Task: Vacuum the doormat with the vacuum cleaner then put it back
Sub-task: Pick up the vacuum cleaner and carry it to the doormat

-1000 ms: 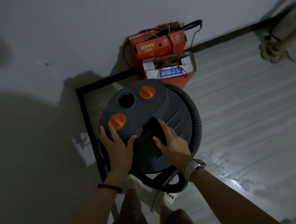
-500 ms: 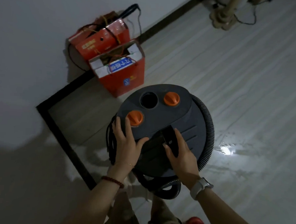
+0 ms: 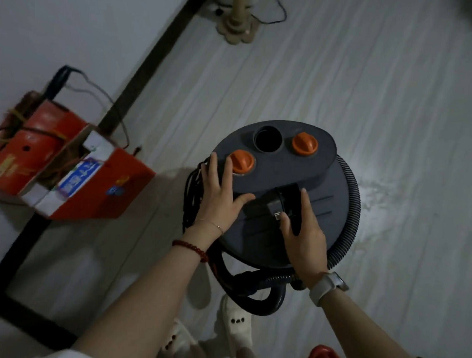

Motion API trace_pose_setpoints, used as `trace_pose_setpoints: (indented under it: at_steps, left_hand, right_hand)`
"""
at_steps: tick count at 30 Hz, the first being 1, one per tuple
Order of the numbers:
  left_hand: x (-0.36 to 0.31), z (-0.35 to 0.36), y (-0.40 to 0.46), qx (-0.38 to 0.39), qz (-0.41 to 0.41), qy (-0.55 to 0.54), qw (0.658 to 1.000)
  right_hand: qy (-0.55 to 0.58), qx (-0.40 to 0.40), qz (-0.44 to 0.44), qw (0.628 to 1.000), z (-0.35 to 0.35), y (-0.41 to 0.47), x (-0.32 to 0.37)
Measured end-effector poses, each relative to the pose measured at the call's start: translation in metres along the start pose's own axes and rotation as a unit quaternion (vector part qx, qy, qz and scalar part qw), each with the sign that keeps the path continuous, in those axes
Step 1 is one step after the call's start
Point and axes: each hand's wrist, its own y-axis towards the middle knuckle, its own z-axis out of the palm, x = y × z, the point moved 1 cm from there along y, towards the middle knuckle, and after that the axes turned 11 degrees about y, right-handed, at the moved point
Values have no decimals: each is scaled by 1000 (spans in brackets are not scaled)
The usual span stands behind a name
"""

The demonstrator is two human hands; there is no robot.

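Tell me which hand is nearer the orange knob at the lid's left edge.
Left. The left hand lies flat on the vacuum cleaner, its fingers right beside that orange knob; the right hand sits further back, at the handle.

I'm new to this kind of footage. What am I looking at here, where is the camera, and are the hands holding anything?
There is no robot here. A camera worn on a person's head looks down at their own two hands. Both rest on the round dark grey vacuum cleaner standing on the pale striped floor. The left hand lies flat beside one orange knob. The right hand lies over the black handle recess, fingers fairly straight; a real grip cannot be seen. A black ribbed hose wraps round the body. Against the wall stand red cardboard boxes.
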Motion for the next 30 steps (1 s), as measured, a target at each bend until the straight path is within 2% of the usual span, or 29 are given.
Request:
trace_pose_setpoints:
  at_steps: [8, 17, 23, 27, 30]
  left_hand:
    - [-53, -16, 145, 60, 121, 50, 990]
    - [-104, -52, 322, 104, 191, 72, 973]
    - [-160, -66, 425, 97, 170, 50, 979]
    - [-202, -78, 497, 84, 82, -10, 993]
    - [-231, -88, 561, 90, 61, 1, 994]
  right_hand:
    - [-15, -123, 55, 991, -12, 99, 6]
    - [27, -215, 81, 973, -19, 252, 46]
    - [25, -246, 81, 966, -45, 367, 66]
    - [30, -238, 101, 965, -70, 454, 75]
    - [39, -226, 97, 969, -90, 520, 82]
